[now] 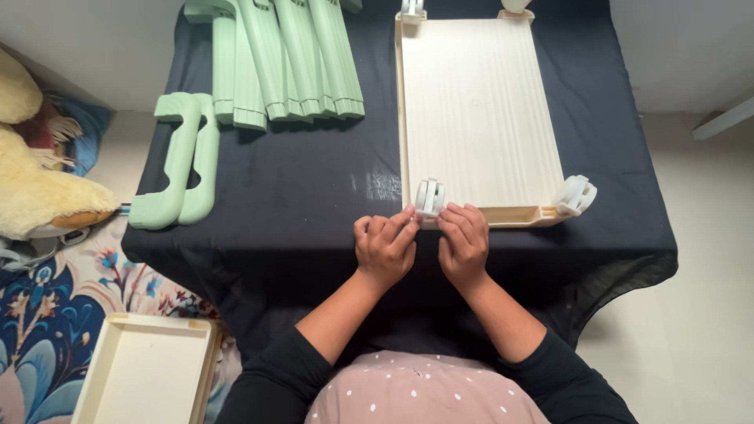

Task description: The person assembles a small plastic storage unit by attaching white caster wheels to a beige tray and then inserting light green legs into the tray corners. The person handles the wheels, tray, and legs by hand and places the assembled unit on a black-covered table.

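Both my forearms come up from the bottom in black sleeves, elbows tucked in, wrists nearly side by side at the near edge of the table. My left hand is curled into a loose fist, knuckles up, fingertips pinched together on the near side of a small white caster. My right hand sits just beside it, fingers bent and pressed down on the near rim of the tray, right next to that caster. Can't tell if the right fingertips actually grip the caster or only the rim.

The caster sits at the tray's near-left corner. A second caster sticks out at the near-right corner, well apart from my hands. The tray is a cream ribbed rectangle lying flat, running from the near edge to the far edge on the right half of the table.

The table is covered in a black cloth that hangs over the front. At the left edge lie two mint green handles, side by side. Beyond them, at the far-left corner, a row of mint green posts lies fanned out, touching each other.

On the floor to my left there's another cream tray on a blue floral rug, and a fluffy yellow plush further back. Pale floor on the right.
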